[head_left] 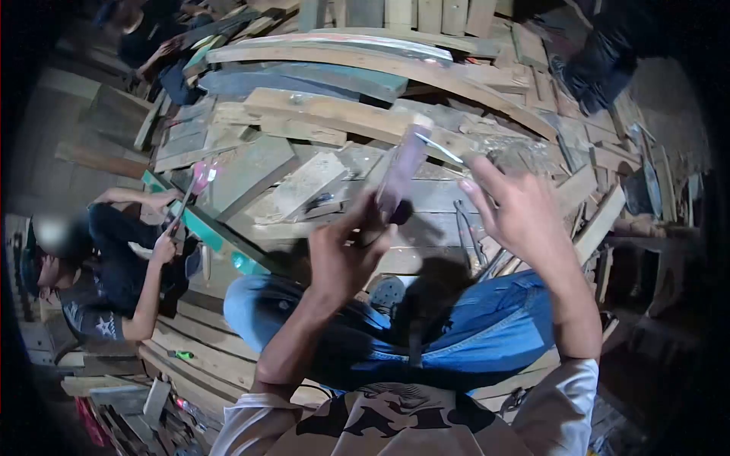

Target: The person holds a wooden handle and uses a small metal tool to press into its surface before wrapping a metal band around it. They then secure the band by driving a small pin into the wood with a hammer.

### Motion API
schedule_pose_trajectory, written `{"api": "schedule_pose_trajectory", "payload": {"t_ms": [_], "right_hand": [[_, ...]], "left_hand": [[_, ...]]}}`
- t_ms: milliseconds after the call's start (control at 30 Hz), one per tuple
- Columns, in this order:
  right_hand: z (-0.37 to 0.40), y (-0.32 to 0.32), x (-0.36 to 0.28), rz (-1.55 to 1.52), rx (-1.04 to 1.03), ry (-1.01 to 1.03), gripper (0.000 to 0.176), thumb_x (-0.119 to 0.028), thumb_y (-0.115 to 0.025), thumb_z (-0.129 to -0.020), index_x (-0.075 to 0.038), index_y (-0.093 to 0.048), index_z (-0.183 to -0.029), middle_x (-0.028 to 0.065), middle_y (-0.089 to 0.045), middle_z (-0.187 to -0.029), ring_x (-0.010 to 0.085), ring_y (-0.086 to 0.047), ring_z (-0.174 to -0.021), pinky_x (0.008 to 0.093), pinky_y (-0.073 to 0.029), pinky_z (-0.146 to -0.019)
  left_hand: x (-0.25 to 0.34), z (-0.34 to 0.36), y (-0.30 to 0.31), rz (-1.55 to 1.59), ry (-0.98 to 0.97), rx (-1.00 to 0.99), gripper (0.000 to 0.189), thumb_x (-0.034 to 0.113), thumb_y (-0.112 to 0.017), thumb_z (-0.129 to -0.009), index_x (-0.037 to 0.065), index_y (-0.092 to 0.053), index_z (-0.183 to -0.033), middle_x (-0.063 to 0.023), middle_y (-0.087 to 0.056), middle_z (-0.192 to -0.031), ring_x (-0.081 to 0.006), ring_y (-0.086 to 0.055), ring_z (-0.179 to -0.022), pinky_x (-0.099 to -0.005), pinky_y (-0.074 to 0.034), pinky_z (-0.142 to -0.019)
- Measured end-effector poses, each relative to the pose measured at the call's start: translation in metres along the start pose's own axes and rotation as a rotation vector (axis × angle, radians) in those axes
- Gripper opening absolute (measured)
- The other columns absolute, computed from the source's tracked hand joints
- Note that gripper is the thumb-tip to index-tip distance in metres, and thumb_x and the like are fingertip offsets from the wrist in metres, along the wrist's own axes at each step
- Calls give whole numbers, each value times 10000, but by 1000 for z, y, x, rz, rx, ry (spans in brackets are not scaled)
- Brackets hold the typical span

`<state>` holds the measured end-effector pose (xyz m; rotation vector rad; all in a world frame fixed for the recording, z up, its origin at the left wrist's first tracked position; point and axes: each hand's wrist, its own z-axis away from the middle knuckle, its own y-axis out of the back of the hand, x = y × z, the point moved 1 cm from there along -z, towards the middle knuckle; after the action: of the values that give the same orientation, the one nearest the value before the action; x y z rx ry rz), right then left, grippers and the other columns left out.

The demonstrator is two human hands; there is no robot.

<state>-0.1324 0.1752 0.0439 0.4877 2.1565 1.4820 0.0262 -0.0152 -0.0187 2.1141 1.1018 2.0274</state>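
Fingers of my left hand [346,258] wrap round the lower end of a long, pale purplish block [401,171], which is tilted up and slightly blurred. To the right, my right hand [525,209] pinches a thin white stick [441,148] between thumb and forefinger. The far end of this stick meets the block near its top. Below the right hand, a pair of long-handled pincers [465,228] lies on the boards. My knees in blue jeans [487,311] are bent under both hands.
At the left another person [114,258] sits, both hands on a tool with a pink end [201,178] by a green-edged board [201,228]. Long planks [319,114] and offcuts lie ahead. A person in dark trousers [601,68] is at the upper right.
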Motion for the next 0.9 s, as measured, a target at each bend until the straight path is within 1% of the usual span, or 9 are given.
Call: {"api": "schedule_pose_trajectory", "payload": {"t_ms": [67, 200, 367, 433, 600, 667, 800, 833, 900], "right_hand": [[3, 0, -3, -80, -102, -45, 253, -362, -582, -966, -162, -624, -1114, 143, -599, -557, 381, -635, -557, 492, -497, -510], [-2, 4, 6, -43, -62, -104, 298, -383, -594, -957, -161, -627, -1153, 150, -622, -600, 362, -645, -558, 473, -512, -531], [0, -2, 0, -64, -59, -22, 288, -369, -596, -958, -158, -640, -1148, 160, -619, -599, 372, -647, -572, 482, -512, -540], [-3, 4, 0, -46, -105, -106, 294, -376, -591, -961, -153, -644, -1144, 159, -610, -574, 383, -652, -585, 486, -518, -550], [-2, -3, -1, -53, -118, -34, 310, -391, -570, -972, -147, -629, -1155, 134, -602, -559, 377, -649, -571, 490, -517, -547], [-2, -2, 1, -37, -59, -31, 303, -380, -566, -975, -134, -618, -1145, 121, -588, -540, 372, -655, -571, 482, -520, -544], [0, -5, -8, -159, -196, 7, 301, -373, -569, -976, -129, -626, -1143, 111, -569, -516, 361, -653, -561, 466, -517, -535], [-2, -6, -3, -139, -167, -5, 299, -374, -571, -976, -132, -632, -1140, 114, -573, -516, 357, -653, -556, 462, -518, -535], [-1, -6, -2, -115, -147, -15, 298, -375, -573, -976, -134, -638, -1137, 117, -577, -517, 353, -652, -551, 457, -519, -534]], "left_hand": [[1, -1, 1, 41, 93, -59, 658, 80, -821, -764, -11, -561, -1362, -179, -745, -986, -93, -688, -817, -281, -558, -732], [2, 2, 2, 128, 111, -57, 626, 129, -823, -800, -85, -559, -1326, -154, -745, -1015, -63, -629, -885, -291, -548, -757], [6, -2, 3, 159, 145, -80, 612, 151, -810, -823, -108, -554, -1316, -185, -720, -1098, -111, -632, -986, -295, -532, -849], [3, -2, 3, 220, 134, -102, 620, 158, -798, -838, -132, -535, -1318, -199, -699, -1152, -166, -632, -1085, -303, -496, -938], [1, -2, 0, 398, 177, -115, 632, 107, -754, -873, -177, -458, -1353, -216, -639, -1260, -175, -594, -1150, -306, -456, -1006], [10, -3, 3, 488, 313, -176, 628, 80, -747, -873, -181, -448, -1359, -205, -633, -1269, -172, -587, -1153, -308, -451, -1018], [11, -6, 7, 563, 375, -216, 575, 98, -731, -886, -106, -499, -1372, -120, -672, -1209, -104, -624, -998, -251, -523, -805], [9, -5, 6, 540, 372, -217, 539, 97, -714, -892, -62, -529, -1372, -77, -694, -1156, -68, -625, -883, -220, -510, -680], [12, -5, 8, 539, 373, -214, 527, 90, -710, -888, -57, -539, -1364, -73, -701, -1130, -63, -625, -854, -217, -508, -661]]}}
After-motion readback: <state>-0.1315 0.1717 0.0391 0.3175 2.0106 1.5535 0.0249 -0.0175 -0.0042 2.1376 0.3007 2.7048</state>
